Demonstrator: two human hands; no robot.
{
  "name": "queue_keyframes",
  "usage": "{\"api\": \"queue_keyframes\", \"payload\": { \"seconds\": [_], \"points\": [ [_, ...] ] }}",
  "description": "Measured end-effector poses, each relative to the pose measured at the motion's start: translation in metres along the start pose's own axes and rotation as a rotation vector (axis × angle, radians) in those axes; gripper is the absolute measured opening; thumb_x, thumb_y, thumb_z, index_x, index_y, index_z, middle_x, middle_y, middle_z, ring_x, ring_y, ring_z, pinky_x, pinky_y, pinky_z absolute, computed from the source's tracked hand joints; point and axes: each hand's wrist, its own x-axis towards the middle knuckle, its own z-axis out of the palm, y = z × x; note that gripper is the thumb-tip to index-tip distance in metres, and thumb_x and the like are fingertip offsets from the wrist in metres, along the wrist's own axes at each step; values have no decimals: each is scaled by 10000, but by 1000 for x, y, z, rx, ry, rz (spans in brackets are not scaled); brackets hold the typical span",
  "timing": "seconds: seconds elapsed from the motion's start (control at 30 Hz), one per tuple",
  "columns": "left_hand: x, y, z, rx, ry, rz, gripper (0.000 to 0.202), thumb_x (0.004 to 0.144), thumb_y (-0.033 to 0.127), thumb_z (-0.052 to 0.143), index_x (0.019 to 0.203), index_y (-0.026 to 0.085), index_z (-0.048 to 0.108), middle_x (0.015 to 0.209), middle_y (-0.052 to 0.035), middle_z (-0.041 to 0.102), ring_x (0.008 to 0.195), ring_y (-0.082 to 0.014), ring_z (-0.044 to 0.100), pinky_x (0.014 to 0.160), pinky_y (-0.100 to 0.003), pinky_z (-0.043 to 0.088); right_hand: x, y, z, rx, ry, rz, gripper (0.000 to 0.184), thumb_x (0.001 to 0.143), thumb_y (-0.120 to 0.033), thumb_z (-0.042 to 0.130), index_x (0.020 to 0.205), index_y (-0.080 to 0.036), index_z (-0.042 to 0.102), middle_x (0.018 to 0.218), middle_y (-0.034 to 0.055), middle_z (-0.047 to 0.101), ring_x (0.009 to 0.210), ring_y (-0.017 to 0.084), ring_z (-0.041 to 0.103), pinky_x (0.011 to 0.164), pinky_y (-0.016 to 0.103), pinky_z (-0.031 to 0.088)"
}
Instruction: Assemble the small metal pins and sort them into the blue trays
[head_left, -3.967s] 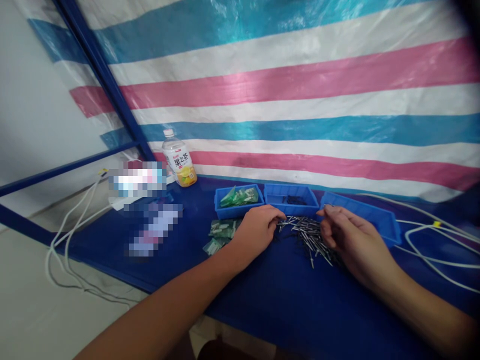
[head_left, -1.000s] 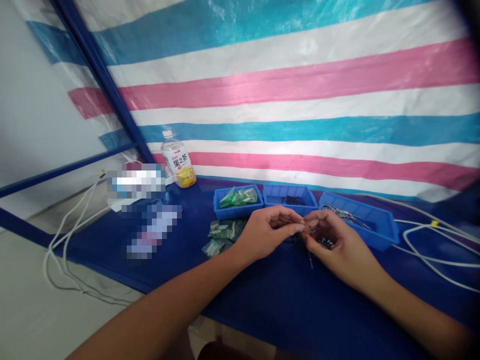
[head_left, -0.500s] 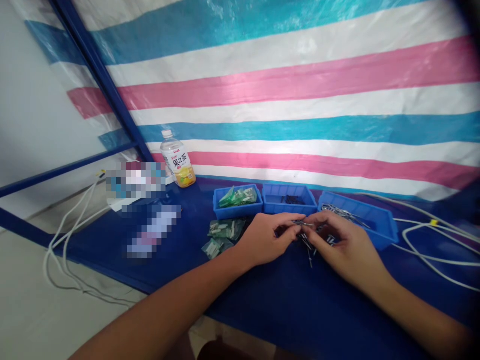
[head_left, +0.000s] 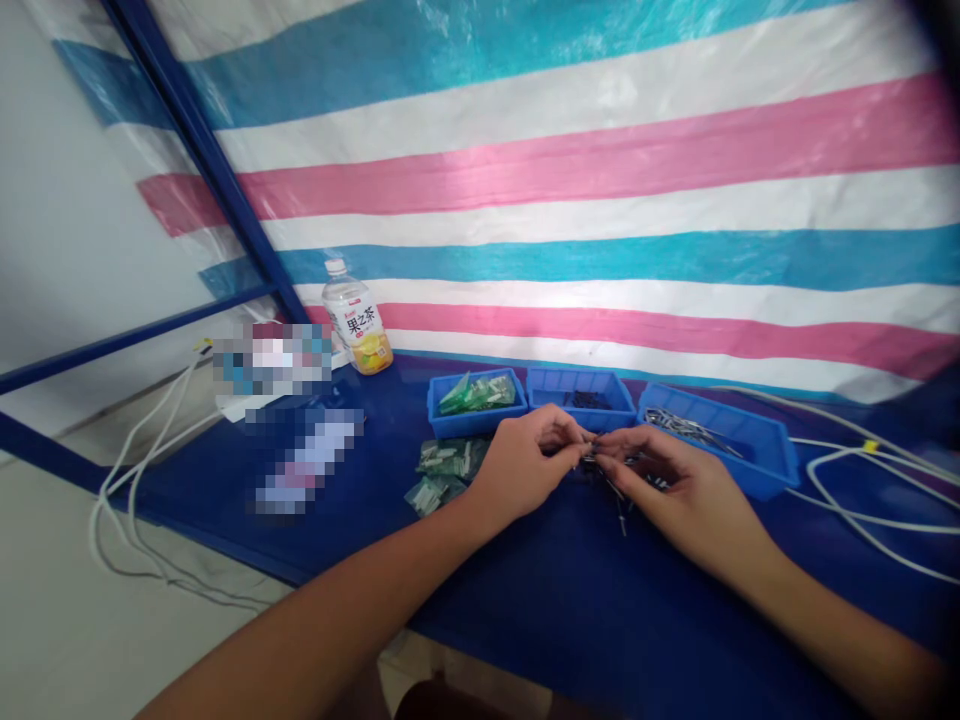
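The fingertips of my left hand (head_left: 521, 462) and my right hand (head_left: 679, 478) meet over the table, both pinched on a small thin metal pin (head_left: 590, 447), mostly hidden by the fingers. Below and behind my right hand lies a loose heap of slim silvery metal pins (head_left: 621, 512), partly covered by that hand. Behind the hands stand three blue bins: the left bin (head_left: 480, 424) holds small green-tinted plastic bags (head_left: 480, 393), the middle bin (head_left: 544, 405) dark thin pieces, and the right bin (head_left: 761, 465) long silvery pins (head_left: 686, 428). More clear bags of metal parts (head_left: 442, 470) lie beside my left wrist.
A drink bottle (head_left: 358, 320) stands at the back left, near a blurred-out packet (head_left: 281, 360) and another blurred item (head_left: 311, 465). White cables (head_left: 847, 505) run along the right side, others (head_left: 120, 480) hang at the left. A striped sheet (head_left: 562, 190) forms the backdrop.
My left hand has shifted slightly up and curled its fingers more. The fingertips of both hands have drawn closer together, hiding more of the pin between them.
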Motion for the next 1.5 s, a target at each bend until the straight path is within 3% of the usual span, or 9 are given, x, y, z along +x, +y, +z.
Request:
{"api": "queue_keyframes", "payload": {
  "seconds": [0.13,0.33,0.57,0.7,0.83,1.0,1.23,1.37,1.5],
  "points": [
    [1,-2,0,-58,36,-44,313,833,134,837,872,190,531,994,-74,822,935,-211,817,871,-356,668,0,1,0,26,28,24,270,967,-497,751,1133,-284,749,1054,70,794,863,250,739,598,320,552],
    [2,2,-3,96,51,-5,280,826,194,878,866,173,602,937,-59,803,820,-167,756,770,-298,617,1,1,-3,-3,15,-7,262,992,-497,722,1153,-292,746,1103,71,786,880,253,742,669,351,578],
    [1,2,-2,49,-13,50,170,860,183,854,966,157,723,985,-72,817,885,-175,779,863,-320,640,4,4,-3,-47,-21,-17,184,991,-438,707,1052,-277,773,1021,47,800,831,233,744,694,341,586],
    [1,0,-1,26,-32,73,261,871,90,780,1117,158,731,1058,-88,824,972,-193,797,921,-341,651,3,5,-3,-37,-24,-15,192,977,-434,706,1024,-256,759,985,48,802,801,224,735,669,325,579],
    [1,1,-1,74,-34,115,308,861,46,730,1146,162,745,1077,-86,829,1013,-209,802,956,-357,651,3,5,-3,-75,-68,-15,244,1009,-459,667,1129,-270,764,965,32,802,749,210,712,626,321,549],
    [1,4,2,-8,-23,144,378,859,48,735,1221,157,730,1135,-106,832,1036,-215,810,947,-342,659,4,1,-3,-155,-123,-107,250,1049,-424,597,1129,-296,797,1015,36,801,854,237,733,709,350,557],
    [0,5,1,-48,-28,49,500,895,162,786,1381,186,670,1221,-117,824,1094,-247,811,995,-384,658,3,4,-3,-40,-92,-16,262,1047,-491,616,1111,-285,765,947,25,782,830,232,709,697,335,539],
    [-2,10,-2,24,-47,6,467,940,261,772,1395,204,681,1161,-90,844,1044,-245,819,942,-369,657,3,8,-3,15,-73,20,277,1025,-532,656,1033,-268,740,969,34,778,860,232,698,722,329,539],
    [-1,11,-2,34,-38,-1,492,911,248,795,1392,207,695,1127,-74,852,952,-220,816,867,-328,643,3,10,-2,23,-78,20,284,1010,-540,678,1005,-262,737,986,38,782,871,231,700,744,330,541]
  ]
}}
